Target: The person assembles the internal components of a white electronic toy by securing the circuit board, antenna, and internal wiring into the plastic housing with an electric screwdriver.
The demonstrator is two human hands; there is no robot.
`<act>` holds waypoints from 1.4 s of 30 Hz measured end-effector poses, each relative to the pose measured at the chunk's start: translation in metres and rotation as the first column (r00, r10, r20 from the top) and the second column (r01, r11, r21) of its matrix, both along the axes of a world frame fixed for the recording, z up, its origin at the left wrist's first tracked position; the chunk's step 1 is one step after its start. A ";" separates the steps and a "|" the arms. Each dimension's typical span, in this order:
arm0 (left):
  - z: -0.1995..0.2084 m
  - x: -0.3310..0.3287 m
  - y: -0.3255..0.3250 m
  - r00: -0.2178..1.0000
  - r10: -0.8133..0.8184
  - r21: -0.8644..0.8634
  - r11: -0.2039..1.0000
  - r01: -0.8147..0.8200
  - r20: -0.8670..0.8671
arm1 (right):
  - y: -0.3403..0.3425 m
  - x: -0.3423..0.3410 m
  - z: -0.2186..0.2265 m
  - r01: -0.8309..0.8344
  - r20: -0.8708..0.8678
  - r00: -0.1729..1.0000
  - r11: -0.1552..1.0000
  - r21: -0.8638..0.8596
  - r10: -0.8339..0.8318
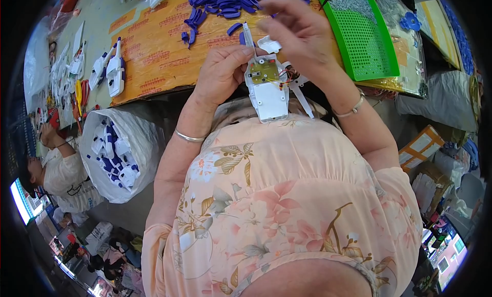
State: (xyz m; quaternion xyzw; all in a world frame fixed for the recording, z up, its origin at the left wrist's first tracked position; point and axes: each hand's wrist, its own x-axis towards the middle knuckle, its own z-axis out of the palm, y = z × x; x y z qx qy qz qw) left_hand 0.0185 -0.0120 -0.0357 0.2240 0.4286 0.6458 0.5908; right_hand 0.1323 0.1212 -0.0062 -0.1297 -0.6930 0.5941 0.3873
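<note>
Table (102,28): orange sheet (159,53) under purple parts (228,3); green tray (366,51) at right.

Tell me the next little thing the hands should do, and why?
Maybe the right hand should gently tuck in the thin wires, because they loop out loosely beside the circuit board, and the left hand is holding the open white case.

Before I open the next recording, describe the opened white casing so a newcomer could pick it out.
Find the orange sheet; at its near edge, the left hand holds the white casing. Unlike the blue-and-white assemblies further left, it bares a greenish circuit board with wires.
</note>
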 end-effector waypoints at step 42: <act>-0.003 0.002 -0.005 0.989 0.073 -0.008 0.997 -0.074 -0.126 | -0.027 0.034 0.002 -0.134 0.221 0.967 0.492 0.860 -0.124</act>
